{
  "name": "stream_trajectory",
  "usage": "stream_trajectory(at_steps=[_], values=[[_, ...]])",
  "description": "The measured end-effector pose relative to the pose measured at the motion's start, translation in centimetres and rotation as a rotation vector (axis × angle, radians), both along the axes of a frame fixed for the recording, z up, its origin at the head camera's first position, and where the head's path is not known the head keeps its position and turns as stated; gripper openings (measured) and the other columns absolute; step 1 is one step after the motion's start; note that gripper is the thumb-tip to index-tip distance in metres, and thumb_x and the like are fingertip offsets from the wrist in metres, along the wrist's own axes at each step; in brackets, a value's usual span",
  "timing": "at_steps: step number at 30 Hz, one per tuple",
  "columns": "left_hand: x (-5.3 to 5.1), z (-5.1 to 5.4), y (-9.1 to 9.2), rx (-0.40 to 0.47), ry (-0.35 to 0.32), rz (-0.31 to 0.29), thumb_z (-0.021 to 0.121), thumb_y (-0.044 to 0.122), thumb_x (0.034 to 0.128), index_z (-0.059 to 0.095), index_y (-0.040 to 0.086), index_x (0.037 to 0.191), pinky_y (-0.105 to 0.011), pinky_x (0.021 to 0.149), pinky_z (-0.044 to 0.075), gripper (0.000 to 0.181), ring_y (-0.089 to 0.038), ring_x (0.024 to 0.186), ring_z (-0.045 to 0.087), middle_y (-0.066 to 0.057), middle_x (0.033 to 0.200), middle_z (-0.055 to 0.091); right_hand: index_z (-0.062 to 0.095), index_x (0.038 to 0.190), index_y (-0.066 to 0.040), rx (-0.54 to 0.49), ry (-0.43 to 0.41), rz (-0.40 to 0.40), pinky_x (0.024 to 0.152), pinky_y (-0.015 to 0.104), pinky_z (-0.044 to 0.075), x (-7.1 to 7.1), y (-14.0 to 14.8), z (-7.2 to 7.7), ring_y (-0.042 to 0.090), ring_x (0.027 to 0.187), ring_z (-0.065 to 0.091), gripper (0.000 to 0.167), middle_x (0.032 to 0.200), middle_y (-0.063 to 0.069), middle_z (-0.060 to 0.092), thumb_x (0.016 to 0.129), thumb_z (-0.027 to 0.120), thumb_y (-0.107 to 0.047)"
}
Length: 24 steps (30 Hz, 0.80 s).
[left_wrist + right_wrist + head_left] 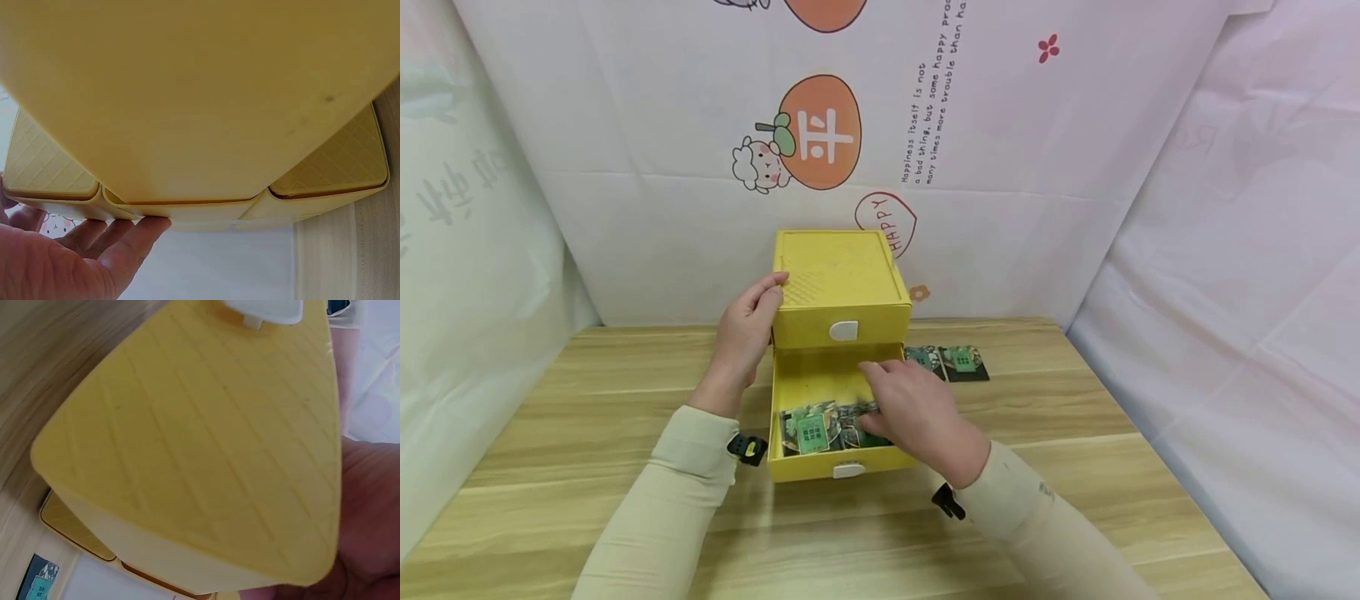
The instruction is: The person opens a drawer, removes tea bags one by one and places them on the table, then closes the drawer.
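The drawer [805,469] holds packets [811,431] just under the right grip [917,412]; whether it pinches one, I cannot tell. Farther back, the left grip [748,323], fingers extended, touches the box [842,267], beside more packets [964,363] on the table [1022,417].

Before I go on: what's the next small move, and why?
Probably have the right hand settle the right packet in the drawer: the hand partly hides it, so whether it lies flat isn't clear. The left hand rests on the box.

the backdrop [1037,125] bears "happiness itself is not a bad thing"; its heart [882,218] reads "happy". green labels [812,434]: illegible.
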<state>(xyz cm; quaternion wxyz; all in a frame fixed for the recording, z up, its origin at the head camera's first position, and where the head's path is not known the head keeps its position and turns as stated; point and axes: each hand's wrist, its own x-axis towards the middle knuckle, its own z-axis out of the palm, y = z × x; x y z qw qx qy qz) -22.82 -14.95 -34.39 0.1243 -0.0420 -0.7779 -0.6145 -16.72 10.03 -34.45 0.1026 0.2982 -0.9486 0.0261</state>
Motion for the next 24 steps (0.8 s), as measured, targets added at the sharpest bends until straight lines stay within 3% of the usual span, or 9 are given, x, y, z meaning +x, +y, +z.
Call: stream_trajectory(at_steps=[4,9,15,24], values=[[0.0,0.0,0.0,-0.001,-0.001,-0.003,0.043,0.051,0.1095,0.055,0.031,0.152,-0.026,0.050,0.035,0.049,-0.009,0.048,0.030,0.008,0.160,0.047,0.061,0.142,-0.007,0.080,-0.062,-0.038,0.089,0.044,0.059,-0.4,-0.3,-0.1,0.030,0.106,0.070,0.076,0.122,0.010,0.074,0.085,0.085,-0.051],[0.1,0.0,0.0,0.003,-0.001,-0.005,0.043,0.050,0.1094,0.056,0.032,0.152,-0.027,0.048,0.034,0.048,-0.010,0.047,0.030,0.008,0.160,0.047,0.065,0.134,-0.011,0.162,-0.088,-0.066,0.071,0.038,0.059,-0.9,-0.6,-0.3,0.023,0.088,0.069,0.071,0.102,0.004,0.073,0.083,0.083,-0.057],[0.0,0.0,0.0,0.004,-0.002,-0.006,0.043,0.050,0.1095,0.056,0.032,0.152,-0.026,0.049,0.035,0.048,-0.010,0.047,0.030,0.008,0.160,0.047,0.065,0.130,-0.012,0.211,-0.101,-0.082,0.054,0.035,0.053,-1.2,-0.9,-0.5,0.018,0.075,0.065,0.071,0.091,0.002,0.069,0.081,0.083,-0.061],[-0.2,-0.1,-0.1,0.002,-0.002,0.001,0.042,0.050,0.1097,0.056,0.031,0.152,-0.026,0.051,0.036,0.048,-0.009,0.050,0.030,0.007,0.159,0.048,0.061,0.098,-0.016,0.289,-0.072,-0.099,0.042,0.031,0.038,-1.4,-1.5,-0.7,0.013,0.055,0.048,0.055,0.068,-0.002,0.051,0.078,0.085,-0.062]])
